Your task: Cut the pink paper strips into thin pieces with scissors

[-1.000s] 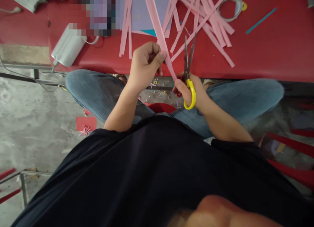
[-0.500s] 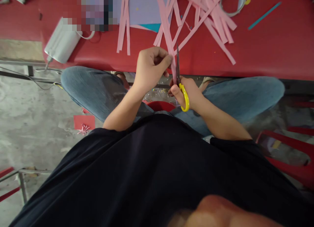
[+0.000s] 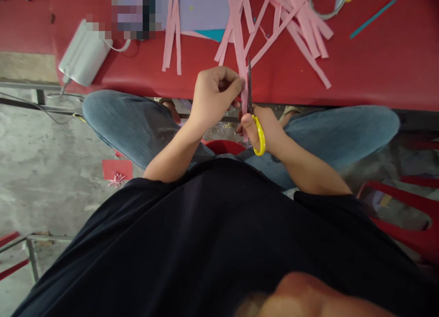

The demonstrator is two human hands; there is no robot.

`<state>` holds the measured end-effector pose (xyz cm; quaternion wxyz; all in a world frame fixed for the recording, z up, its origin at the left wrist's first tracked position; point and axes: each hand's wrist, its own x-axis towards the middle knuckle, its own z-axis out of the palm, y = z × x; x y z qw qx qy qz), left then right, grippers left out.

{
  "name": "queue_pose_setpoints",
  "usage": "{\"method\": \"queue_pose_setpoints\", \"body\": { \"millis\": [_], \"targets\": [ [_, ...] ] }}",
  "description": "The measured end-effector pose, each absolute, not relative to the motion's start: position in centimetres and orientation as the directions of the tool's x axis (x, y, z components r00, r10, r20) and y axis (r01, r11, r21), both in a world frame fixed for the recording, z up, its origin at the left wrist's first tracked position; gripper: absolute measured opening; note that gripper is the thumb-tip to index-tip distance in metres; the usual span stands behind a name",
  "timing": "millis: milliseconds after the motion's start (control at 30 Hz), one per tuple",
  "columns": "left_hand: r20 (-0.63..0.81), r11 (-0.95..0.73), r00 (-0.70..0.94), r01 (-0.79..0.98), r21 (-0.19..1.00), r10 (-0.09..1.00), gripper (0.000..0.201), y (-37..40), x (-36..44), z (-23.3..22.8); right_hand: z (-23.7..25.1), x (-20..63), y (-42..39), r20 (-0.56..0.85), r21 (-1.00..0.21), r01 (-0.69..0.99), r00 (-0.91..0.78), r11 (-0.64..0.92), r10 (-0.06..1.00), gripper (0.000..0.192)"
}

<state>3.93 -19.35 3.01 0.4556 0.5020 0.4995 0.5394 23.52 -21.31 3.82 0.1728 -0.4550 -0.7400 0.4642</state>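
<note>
Pink paper strip (image 3: 242, 66) hangs off the edge of the red table (image 3: 377, 66), pinched between thumb and fingers of the left hand (image 3: 214, 95), just beside the closed blades of the scissors (image 3: 254, 109) gripped in the right hand (image 3: 265, 132). It looks light, limp and easily torn, so a hold close to the blades probably keeps it taut

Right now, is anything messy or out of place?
Yes. Pink paper strips lie criss-crossed in a loose heap on the red table, and a red paper piece with small scraps lies on the concrete floor.
</note>
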Motion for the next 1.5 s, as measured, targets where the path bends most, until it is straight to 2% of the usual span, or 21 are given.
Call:
{"method": "queue_pose_setpoints", "body": {
  "millis": [200, 400, 733, 967, 1100, 1267, 1500],
  "targets": [
    [0.098, -0.101, -0.088, -0.028, 0.995, 0.991, 0.027, -19.4, 4.3, 2.8, 4.0, 23.6, -21.5, -0.176, -0.823, 0.544, -0.521, 0.166, 0.835, 0.090],
    [0.055, -0.057, -0.079, -0.015, 0.998, 0.995, 0.042, -19.2, 4.4, 2.3, 4.2, 23.5, -21.5, -0.164, -0.833, 0.531, -0.506, 0.156, 0.847, 0.093],
    [0.088, -0.091, -0.089, -0.031, 0.995, 0.992, 0.043, -18.6, 4.3, 0.7, 4.2, 23.5, -21.6, -0.183, -0.833, 0.537, -0.496, 0.135, 0.849, 0.093],
    [0.051, -0.056, -0.074, -0.056, 0.997, 0.996, 0.050, -18.2, 4.2, -0.5, 4.3, 23.4, -22.0, -0.184, -0.840, 0.530, -0.477, 0.115, 0.859, 0.092],
    [0.034, -0.040, -0.070, -0.075, 0.996, 0.997, 0.048, -18.0, 4.2, -0.9, 4.4, 23.4, -22.0, -0.176, -0.841, 0.526, -0.484, 0.124, 0.857, 0.091],
    [0.020, -0.027, -0.073, -0.088, 0.996, 0.997, 0.033, -18.3, 4.2, -0.3, 4.0, 23.4, -21.8, -0.151, -0.833, 0.530, -0.495, 0.160, 0.856, 0.089],
    [0.052, -0.058, -0.059, -0.106, 0.993, 0.997, 0.032, -18.7, 4.0, 0.9, 3.4, 23.4, -21.8, -0.136, -0.850, 0.506, -0.485, 0.150, 0.864, 0.081]
  ]
}}
